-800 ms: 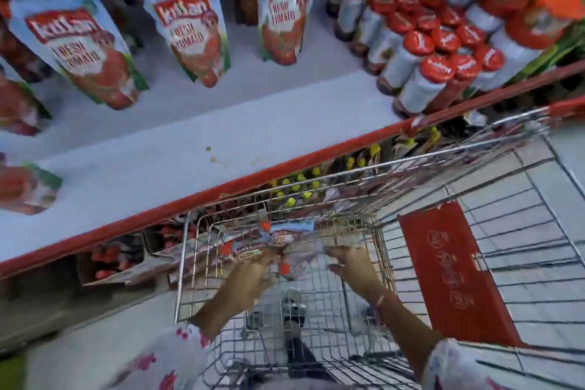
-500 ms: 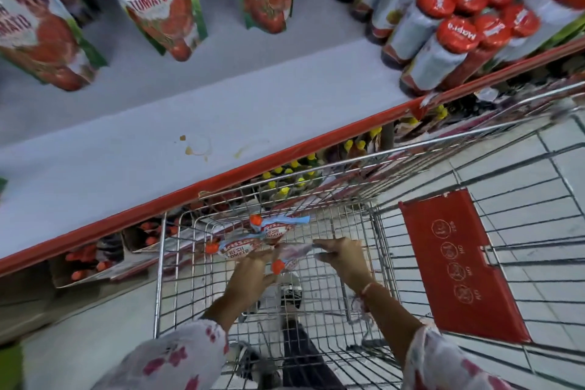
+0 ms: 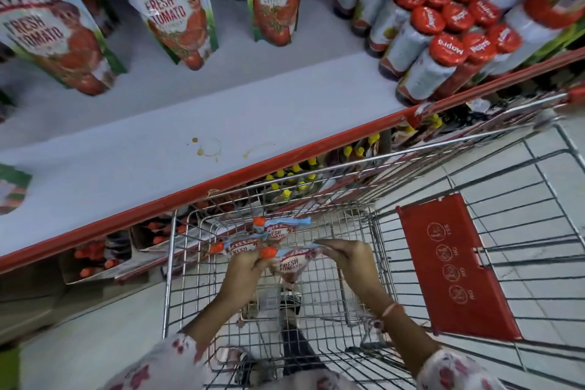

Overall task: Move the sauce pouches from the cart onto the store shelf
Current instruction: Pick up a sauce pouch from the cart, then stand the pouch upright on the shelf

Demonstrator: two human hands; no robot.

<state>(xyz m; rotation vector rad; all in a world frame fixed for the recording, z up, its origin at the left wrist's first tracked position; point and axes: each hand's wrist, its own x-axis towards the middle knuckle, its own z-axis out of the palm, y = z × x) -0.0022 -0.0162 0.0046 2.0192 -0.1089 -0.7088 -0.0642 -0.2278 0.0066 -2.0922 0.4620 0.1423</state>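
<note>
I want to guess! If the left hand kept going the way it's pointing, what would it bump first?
Probably the two other sauce pouches just beyond the left hand, then the cart's wire wall; depth is unclear.

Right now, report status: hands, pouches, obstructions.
Left hand and right hand gripping one sauce pouch inside cart. Two more pouches behind it. Shelf front bare, stained.

A shop — stocked shelf [image 3: 177, 149] of bottles [image 3: 424, 51], wire cart [image 3: 373, 187].
</note>
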